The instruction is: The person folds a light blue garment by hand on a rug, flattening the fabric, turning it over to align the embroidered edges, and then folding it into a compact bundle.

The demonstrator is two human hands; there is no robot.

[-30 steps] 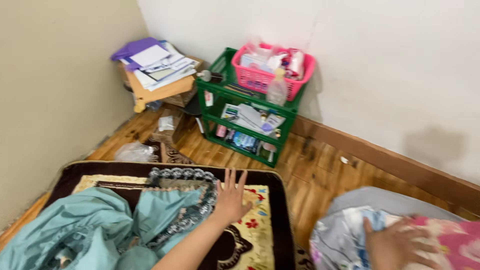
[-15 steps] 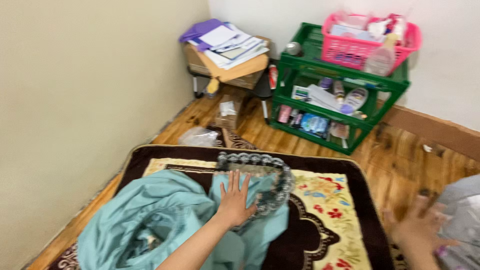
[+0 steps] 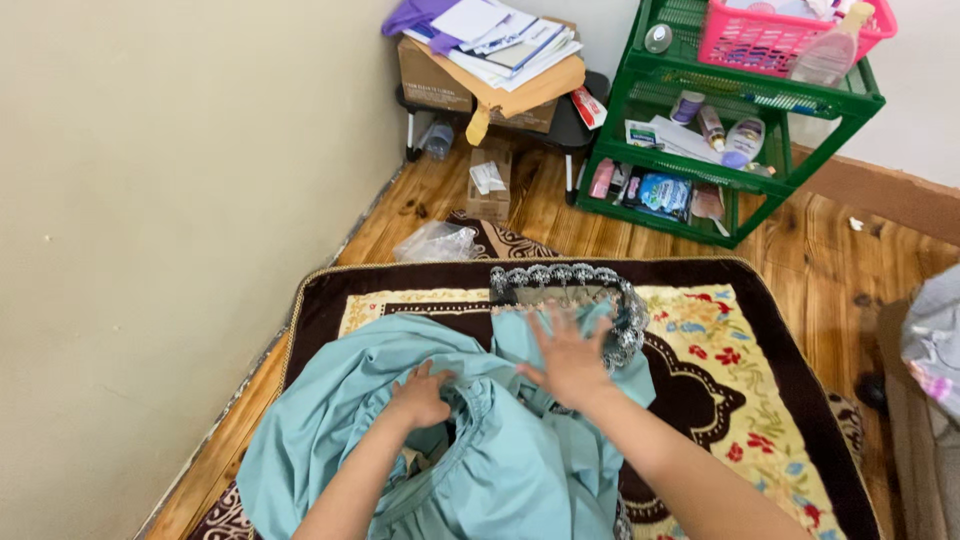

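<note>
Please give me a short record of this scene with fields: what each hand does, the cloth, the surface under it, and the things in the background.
left hand: left hand grips a gathered fold of the teal garment, fingers curled
right hand: right hand lies flat on the garment, fingers spread
cloth: teal, crumpled, with a dark beaded trim at its far edge
surface: patterned rug on a wooden floor
background: green shelf rack carrying a pink basket; stack of papers on a low stand; clear plastic bag by the wall
</note>
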